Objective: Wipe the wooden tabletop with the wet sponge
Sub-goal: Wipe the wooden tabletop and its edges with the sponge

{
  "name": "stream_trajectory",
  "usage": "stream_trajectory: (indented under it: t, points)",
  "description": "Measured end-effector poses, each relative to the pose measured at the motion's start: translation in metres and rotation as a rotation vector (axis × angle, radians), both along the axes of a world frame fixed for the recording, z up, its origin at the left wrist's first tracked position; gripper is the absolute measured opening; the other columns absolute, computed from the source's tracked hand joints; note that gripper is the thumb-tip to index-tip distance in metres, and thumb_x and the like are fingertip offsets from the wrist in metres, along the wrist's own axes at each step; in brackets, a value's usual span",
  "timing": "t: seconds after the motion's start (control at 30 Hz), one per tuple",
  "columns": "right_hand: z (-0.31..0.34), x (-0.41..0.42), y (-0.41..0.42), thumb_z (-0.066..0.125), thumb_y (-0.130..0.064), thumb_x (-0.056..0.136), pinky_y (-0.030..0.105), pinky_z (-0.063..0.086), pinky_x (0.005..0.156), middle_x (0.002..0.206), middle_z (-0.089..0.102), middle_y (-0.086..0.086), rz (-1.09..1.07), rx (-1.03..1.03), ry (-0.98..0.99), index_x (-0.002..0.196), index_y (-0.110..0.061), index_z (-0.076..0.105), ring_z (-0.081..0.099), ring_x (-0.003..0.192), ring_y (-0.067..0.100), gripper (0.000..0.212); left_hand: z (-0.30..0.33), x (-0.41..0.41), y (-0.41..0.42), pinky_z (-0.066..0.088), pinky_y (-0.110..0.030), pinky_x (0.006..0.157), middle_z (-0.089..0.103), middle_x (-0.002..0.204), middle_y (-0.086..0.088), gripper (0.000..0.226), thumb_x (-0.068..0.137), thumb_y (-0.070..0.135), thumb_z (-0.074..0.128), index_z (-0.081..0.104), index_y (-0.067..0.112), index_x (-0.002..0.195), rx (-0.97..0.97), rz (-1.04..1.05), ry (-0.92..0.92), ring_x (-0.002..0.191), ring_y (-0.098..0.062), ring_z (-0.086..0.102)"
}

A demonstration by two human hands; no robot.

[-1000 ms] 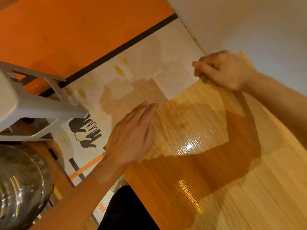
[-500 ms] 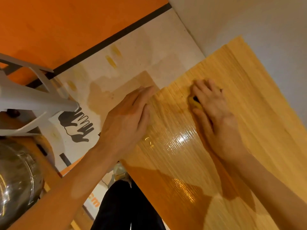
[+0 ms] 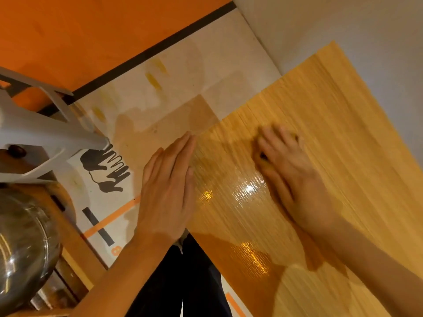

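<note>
The wooden tabletop [image 3: 343, 124] fills the right half of the head view, glossy and wet in its middle. My right hand [image 3: 290, 170] lies flat on it with fingers spread, pressing down on a yellow sponge [image 3: 263, 160] that shows only as a sliver under the fingers; the hand is blurred. My left hand [image 3: 169, 188] rests flat with straight fingers along the tabletop's left edge, holding nothing.
A white plastic stool [image 3: 34, 133] stands at the left. A shiny metal pot [image 3: 20, 243] sits at the lower left on a wooden shelf. A white wall [image 3: 343, 24] borders the table's far side. The floor [image 3: 160, 92] below is pale with an orange area.
My right hand came from the table's far corner toward me and now presses flat with the sponge under it, sliding slightly nearer. My left hand stays on the edge.
</note>
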State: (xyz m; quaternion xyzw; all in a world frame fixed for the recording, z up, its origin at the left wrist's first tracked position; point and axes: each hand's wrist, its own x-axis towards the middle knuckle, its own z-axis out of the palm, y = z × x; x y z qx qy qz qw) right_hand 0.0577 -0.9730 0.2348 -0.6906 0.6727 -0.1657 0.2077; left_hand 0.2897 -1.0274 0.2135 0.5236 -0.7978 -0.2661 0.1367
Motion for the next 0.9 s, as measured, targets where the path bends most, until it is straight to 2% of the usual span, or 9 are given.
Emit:
stream_trajectory:
  t: [0.1,0.3,0.37,0.43,0.53,0.6,0.77,0.83,0.9]
  points:
    - [0.003,0.0,0.021,0.04,-0.025,0.101,0.056,0.013,0.12,0.155,0.032,0.008,0.057,0.019,0.011,0.143,-0.006,0.039,0.018,0.149,0.026,0.046,-0.005,-0.001,-0.001,0.007,-0.021,0.122,0.039,0.159,0.001,0.05,0.105,0.021,0.025,0.038,0.012,0.153,-0.058,-0.001,-0.012,0.142,-0.008,0.034]
    - [-0.008,0.026,-0.1,0.041,-0.024,0.103,0.049,0.01,0.122,0.153,0.036,0.004,-0.077,-0.031,0.018,0.143,-0.009,0.042,0.017,0.149,0.022,0.043,-0.01,-0.002,-0.004,0.015,-0.022,0.117,0.041,0.157,0.001,0.052,0.101,0.018,0.03,0.038,0.013,0.152,-0.108,-0.003,-0.001,0.138,-0.009,0.039]
    - [-0.01,0.03,-0.082,0.041,-0.023,0.103,0.049,0.01,0.122,0.155,0.033,0.004,-0.094,-0.036,0.013,0.145,-0.01,0.039,0.015,0.149,0.021,0.044,-0.009,-0.003,-0.004,0.021,-0.028,0.115,0.042,0.157,0.0,0.053,0.1,0.016,0.031,0.039,0.012,0.152,-0.115,-0.005,0.008,0.135,-0.01,0.042]
    - [-0.005,0.031,-0.026,0.042,-0.022,0.103,0.051,0.011,0.121,0.157,0.029,0.002,-0.083,-0.007,0.015,0.147,-0.011,0.036,0.013,0.15,0.02,0.046,-0.009,-0.004,-0.003,0.025,-0.031,0.113,0.043,0.156,0.0,0.053,0.099,0.015,0.031,0.041,0.011,0.151,-0.121,0.005,0.011,0.135,-0.011,0.044]
    - [0.003,0.037,0.043,0.041,-0.023,0.101,0.052,0.012,0.121,0.159,0.026,0.0,-0.008,0.043,0.038,0.148,-0.012,0.034,0.015,0.149,0.022,0.048,-0.009,-0.006,-0.003,0.023,-0.031,0.114,0.045,0.155,0.0,0.052,0.099,0.014,0.033,0.042,0.01,0.15,-0.124,0.012,0.008,0.136,-0.011,0.045]
    - [0.003,0.039,0.027,0.041,-0.025,0.101,0.05,0.012,0.121,0.157,0.029,0.001,-0.003,0.046,0.018,0.146,-0.011,0.037,0.016,0.149,0.021,0.047,-0.008,-0.006,-0.004,0.022,-0.03,0.114,0.045,0.155,0.0,0.053,0.098,0.014,0.033,0.042,0.01,0.15,-0.126,0.009,0.0,0.135,-0.012,0.045]
    - [-0.004,0.055,-0.094,0.043,-0.022,0.102,0.048,0.01,0.122,0.152,0.038,0.005,-0.102,0.001,-0.005,0.142,-0.008,0.043,0.018,0.148,0.021,0.043,-0.01,-0.006,-0.004,0.022,-0.029,0.112,0.045,0.154,0.0,0.055,0.097,0.015,0.032,0.041,0.012,0.151,-0.128,0.004,0.005,0.134,-0.012,0.044]
    - [-0.006,0.057,-0.09,0.042,-0.023,0.103,0.047,0.01,0.122,0.154,0.036,0.005,-0.105,-0.005,-0.01,0.143,-0.008,0.042,0.016,0.149,0.021,0.043,-0.01,-0.006,-0.004,0.022,-0.029,0.112,0.046,0.153,-0.001,0.055,0.097,0.015,0.031,0.041,0.012,0.151,-0.132,0.006,0.006,0.133,-0.012,0.046]
    - [-0.001,0.059,-0.044,0.042,-0.024,0.103,0.046,0.009,0.123,0.157,0.029,0.002,-0.117,0.009,-0.019,0.147,-0.011,0.037,0.012,0.15,0.018,0.046,-0.009,-0.006,-0.004,0.02,-0.027,0.113,0.046,0.153,-0.001,0.055,0.097,0.015,0.031,0.042,0.012,0.151,-0.124,0.013,0.008,0.134,-0.013,0.047]
